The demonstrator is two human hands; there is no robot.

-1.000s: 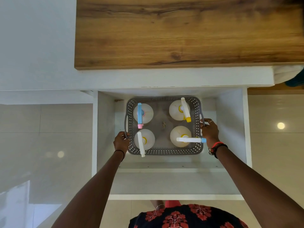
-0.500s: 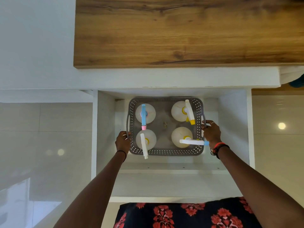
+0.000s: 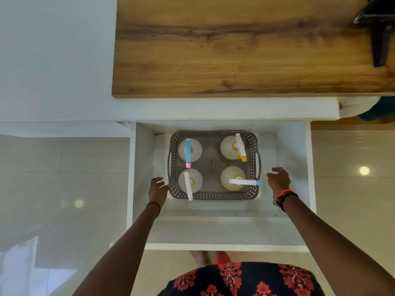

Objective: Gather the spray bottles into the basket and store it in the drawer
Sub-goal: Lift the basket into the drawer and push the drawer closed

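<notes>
A grey basket (image 3: 213, 195) holding four upright spray bottles (image 3: 190, 149) sits inside the open white drawer (image 3: 292, 146); left hand (image 3: 157, 190) beside it, right hand (image 3: 278, 182) apart, fingers loosely spread, holding nothing.

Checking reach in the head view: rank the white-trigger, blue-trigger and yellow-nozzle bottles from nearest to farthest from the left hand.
From the left hand:
1. White-trigger bottle, basket's near-left corner.
2. Blue-trigger bottle, far-left corner.
3. Yellow-nozzle bottle, far-right corner.

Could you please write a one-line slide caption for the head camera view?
Grey basket with four spray bottles sits in the open drawer; left hand and right hand open beside it.
</notes>
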